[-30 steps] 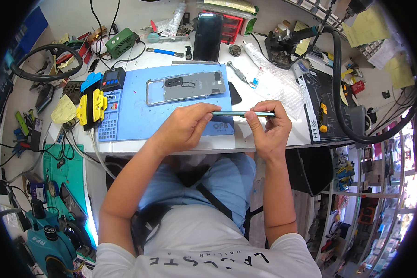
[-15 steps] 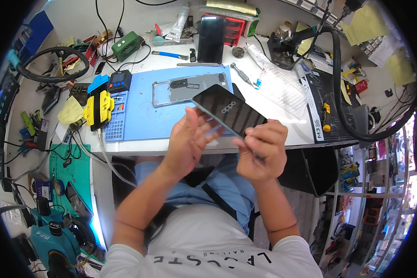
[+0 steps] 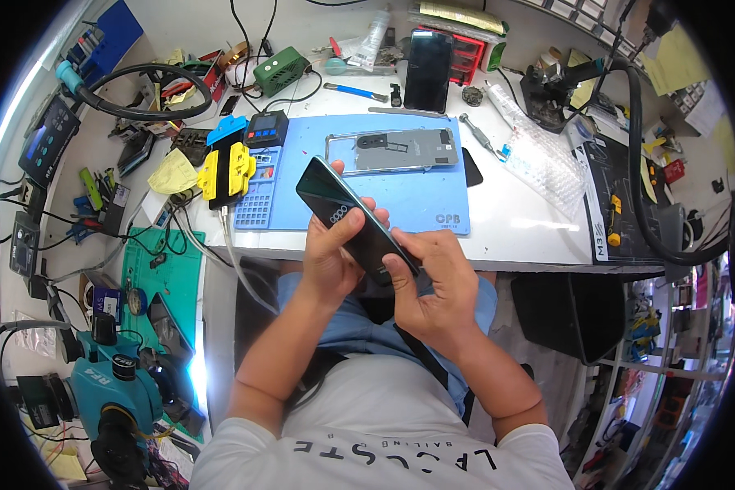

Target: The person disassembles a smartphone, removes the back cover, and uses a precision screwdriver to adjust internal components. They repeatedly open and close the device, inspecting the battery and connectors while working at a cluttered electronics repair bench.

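A dark smartphone [image 3: 369,238] with pale lettering on its glossy face slants in front of me, above the bench's near edge. My left hand [image 3: 328,260] is closed round it, thumb across the face and fingertips showing past the far side. At the lower right end, my right hand [image 3: 439,282] pinches the edge between thumb and bent fingers. Beyond the phone, a grey phone mid-frame or back housing [image 3: 416,151] lies on a blue work mat [image 3: 294,204].
Another dark phone [image 3: 428,69] stands upright at the back. A yellow clamp holder [image 3: 227,175] sits left of the mat; a screwdriver [image 3: 482,135] and bubble wrap [image 3: 547,167] lie right. A teal microscope [image 3: 110,380] stands at lower left, and a thick black hose [image 3: 635,155] curves down at right.
The phone has come left and nearer, turned more steeply. My left hand, open beside it before, now grips it. My right hand stays at its lower end. The whole view has shifted.
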### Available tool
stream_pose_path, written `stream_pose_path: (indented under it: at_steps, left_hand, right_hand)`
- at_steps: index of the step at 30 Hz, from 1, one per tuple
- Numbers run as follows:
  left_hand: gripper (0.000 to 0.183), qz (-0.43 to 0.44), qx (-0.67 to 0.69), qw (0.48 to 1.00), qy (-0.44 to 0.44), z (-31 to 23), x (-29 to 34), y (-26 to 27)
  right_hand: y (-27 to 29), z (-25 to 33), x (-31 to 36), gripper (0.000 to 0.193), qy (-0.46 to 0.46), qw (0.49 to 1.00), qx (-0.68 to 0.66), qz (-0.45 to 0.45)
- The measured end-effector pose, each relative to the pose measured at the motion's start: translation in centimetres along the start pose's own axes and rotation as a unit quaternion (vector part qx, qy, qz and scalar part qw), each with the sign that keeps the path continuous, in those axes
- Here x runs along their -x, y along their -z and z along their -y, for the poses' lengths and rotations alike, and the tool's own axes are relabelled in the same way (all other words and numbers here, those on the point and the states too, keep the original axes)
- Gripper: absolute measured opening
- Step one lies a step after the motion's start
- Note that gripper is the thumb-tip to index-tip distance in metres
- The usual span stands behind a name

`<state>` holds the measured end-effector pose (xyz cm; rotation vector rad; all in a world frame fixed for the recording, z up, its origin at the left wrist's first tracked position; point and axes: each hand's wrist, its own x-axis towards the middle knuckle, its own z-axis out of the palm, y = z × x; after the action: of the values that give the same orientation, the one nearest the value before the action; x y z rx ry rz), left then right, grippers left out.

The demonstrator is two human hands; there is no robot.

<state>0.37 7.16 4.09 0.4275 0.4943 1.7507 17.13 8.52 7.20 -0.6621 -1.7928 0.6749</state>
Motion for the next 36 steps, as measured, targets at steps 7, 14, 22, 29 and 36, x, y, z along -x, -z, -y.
stream_pose_path:
  at_steps: [7, 14, 22, 29, 36]
  left_hand:
    - [0.082, 0.014, -0.011, 1.0, 0.003, 0.1, 0.5, 1.0]
    - [0.08, -0.003, -0.016, 1.0, -0.027, -0.1, 1.6, -0.1]
    - [0.061, 0.029, 0.041, 0.999, -0.013, -2.3, 2.9, 3.0]
    - [0.069, 0.088, -0.02, 0.995, 0.032, -3.0, 3.5, 2.5]
    - [0.063, 0.051, -0.117, 0.992, 0.004, -2.9, 4.1, 2.3]
  right_hand:
    - [-0.7, -0.5, 0.3, 0.027, 0.016, 1.0, -0.016, 0.001]
    - [-1.6, -1.1, 1.0, 0.021, -0.167, 0.965, -0.201, 0.004]
    - [-0.7, -5.5, -5.6, 0.014, -0.159, 0.987, -0.017, 0.028]
    - [-2.3, -12.9, -12.7, 0.015, -0.074, 0.932, 0.319, 0.157]
    - [-3.8, -13.4, -14.5, 0.02, -0.16, 0.878, 0.366, 0.263]
